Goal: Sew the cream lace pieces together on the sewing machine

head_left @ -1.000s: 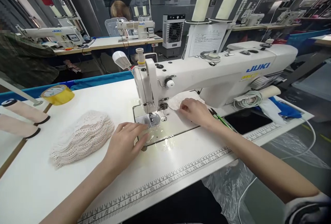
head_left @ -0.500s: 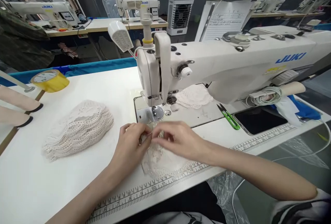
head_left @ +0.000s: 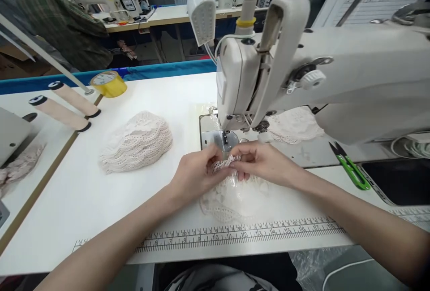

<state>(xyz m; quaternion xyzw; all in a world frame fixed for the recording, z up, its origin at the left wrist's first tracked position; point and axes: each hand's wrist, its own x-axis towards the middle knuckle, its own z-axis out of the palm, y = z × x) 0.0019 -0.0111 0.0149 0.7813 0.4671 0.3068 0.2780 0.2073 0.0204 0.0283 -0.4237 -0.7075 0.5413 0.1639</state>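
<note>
Just in front of the needle area of a white sewing machine [head_left: 235, 76], my left hand [head_left: 198, 170] and my right hand [head_left: 262, 163] pinch the bunched edge of a pale lace piece [head_left: 228, 201]. Their fingertips nearly meet. The rest of the lace lies on the white table below my fingers, near the printed ruler. A stack of similar lace pieces [head_left: 139, 141] sits left of my left hand. Another lace piece [head_left: 295, 125] lies under the machine arm.
Green thread snips [head_left: 352, 170] and a dark phone or tablet [head_left: 396, 181] lie at the right. Yellow tape [head_left: 109, 84] and two thread cones [head_left: 60, 111] are at the left. A person in a plaid shirt [head_left: 67, 31] stands beyond.
The view has turned left and come closer to the machine. A gathered lace edge now shows between my fingertips, lifted from the table.
</note>
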